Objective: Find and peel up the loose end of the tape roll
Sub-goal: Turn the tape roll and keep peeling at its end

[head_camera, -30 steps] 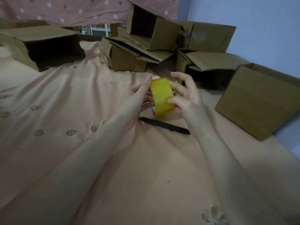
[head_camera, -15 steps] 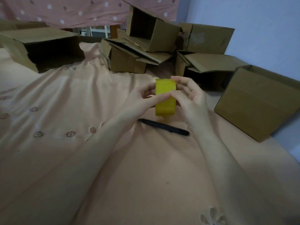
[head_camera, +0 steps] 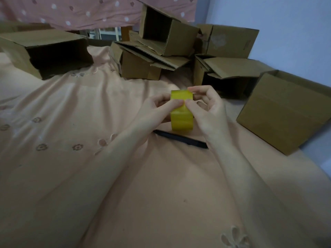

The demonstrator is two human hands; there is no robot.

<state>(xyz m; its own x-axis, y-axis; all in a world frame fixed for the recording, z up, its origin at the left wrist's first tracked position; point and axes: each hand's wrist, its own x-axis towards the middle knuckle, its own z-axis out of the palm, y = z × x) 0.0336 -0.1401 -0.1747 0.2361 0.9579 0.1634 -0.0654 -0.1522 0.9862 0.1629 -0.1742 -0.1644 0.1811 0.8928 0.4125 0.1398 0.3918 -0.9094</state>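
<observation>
A yellow tape roll (head_camera: pixel 181 119) is held upright, edge-on to me, above the peach bedsheet (head_camera: pixel 71 108). My left hand (head_camera: pixel 157 109) grips its left side, thumb lying across the outer face. My right hand (head_camera: pixel 208 110) holds the right side, thumb tip meeting the left thumb on the tape face and fingers curled over the top edge. The face looks creased near the thumbs; I cannot make out a lifted loose end.
A black pen (head_camera: pixel 180 139) lies on the sheet just below the roll. Several cardboard boxes ring the far side: an open one at left (head_camera: pixel 44 52), a stack in the middle (head_camera: pixel 152 56), another close at right (head_camera: pixel 284 111).
The roll has turned from tilted to upright and edge-on. Both thumbs have moved onto its outer face and now meet there; the right fingers have curled over the top.
</observation>
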